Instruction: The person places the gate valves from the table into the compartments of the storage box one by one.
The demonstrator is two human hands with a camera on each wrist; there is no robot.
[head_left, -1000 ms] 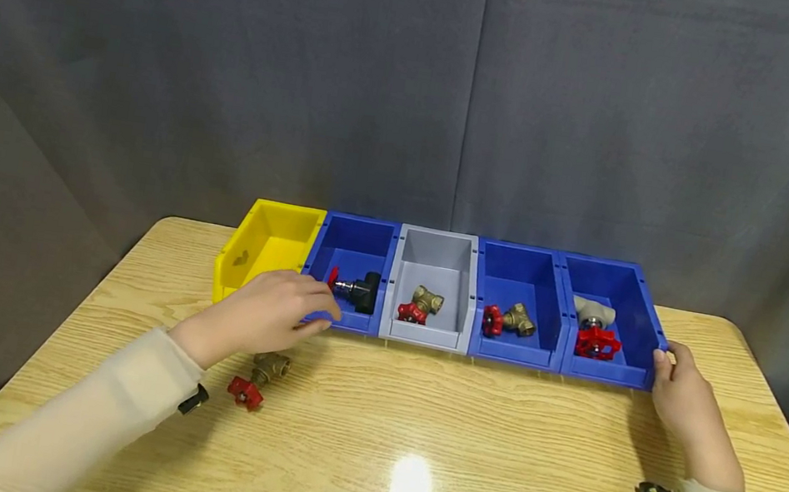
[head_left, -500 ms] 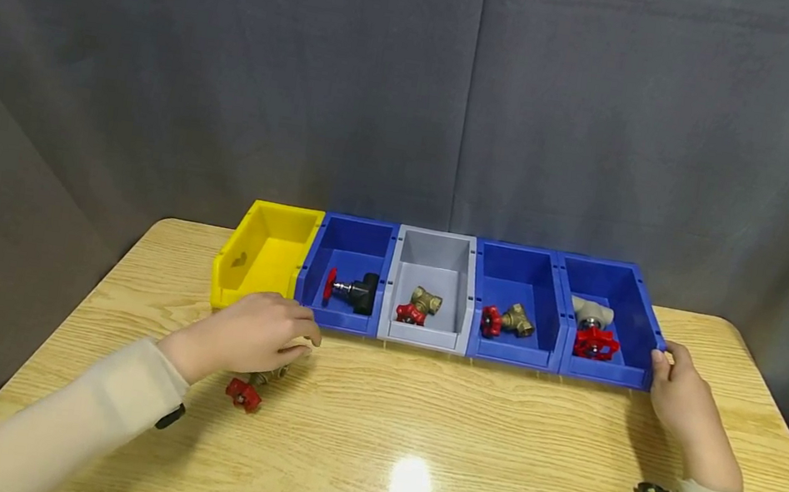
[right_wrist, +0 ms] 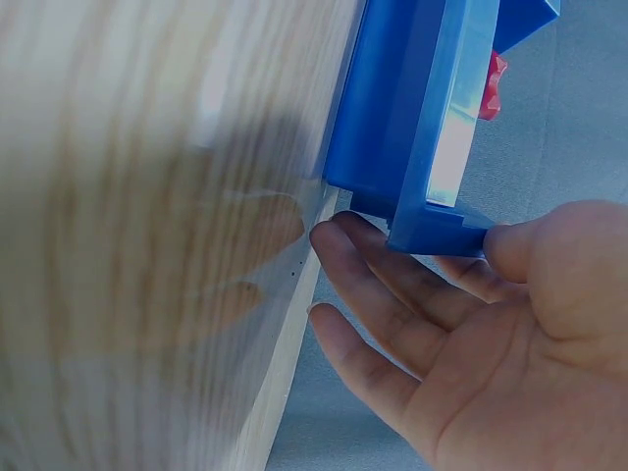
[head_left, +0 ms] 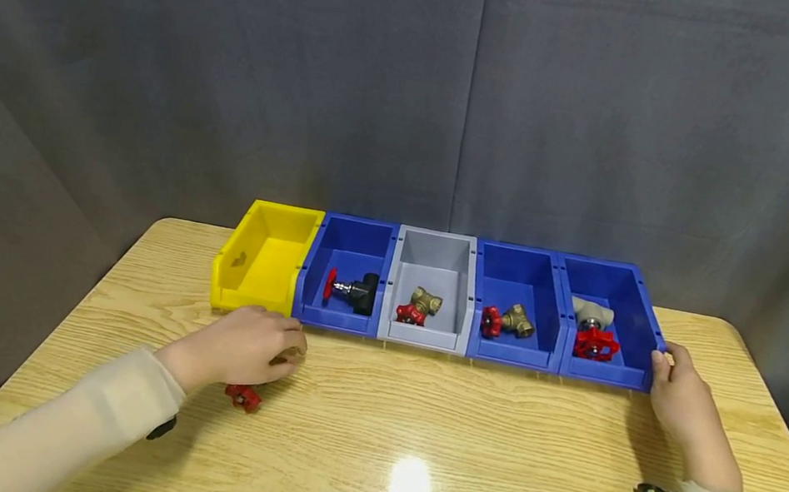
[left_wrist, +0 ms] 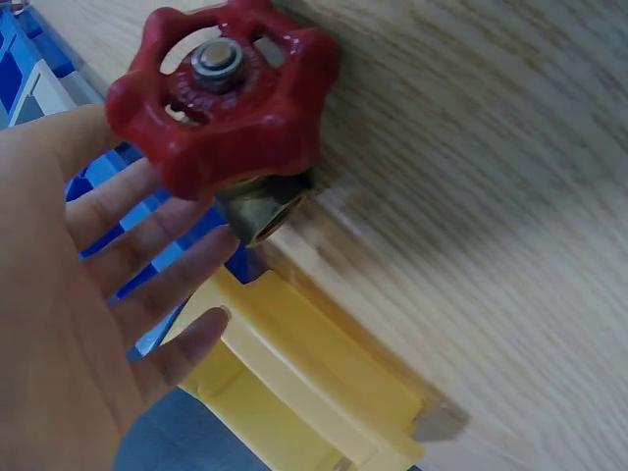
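Note:
My left hand (head_left: 247,350) hovers over a brass gate valve with a red handwheel (head_left: 243,398) lying on the table, and covers most of its body. In the left wrist view the fingers (left_wrist: 162,285) are loosely spread beside the valve's brass end (left_wrist: 260,208), below the red wheel (left_wrist: 226,98); no firm hold shows. At the far right of the row, my right hand (head_left: 685,409) holds the front corner of the blue bin (head_left: 636,379). In the right wrist view, its thumb (right_wrist: 510,250) presses the bin's corner (right_wrist: 432,231) and the fingers lie against the other side.
The joined row continues leftward with another blue bin (head_left: 511,353), a grey bin (head_left: 423,336), a further blue bin (head_left: 337,320) and a yellow bin (head_left: 254,300). Brass valves (head_left: 518,321), a black valve (head_left: 361,292) and a pale valve (head_left: 593,314) lie in them. A grey curtain (head_left: 415,98) hangs behind.
My left hand has moved back from in front of the left blue bin and down over the brass valve on the table. The right hand stays at the bin's corner.

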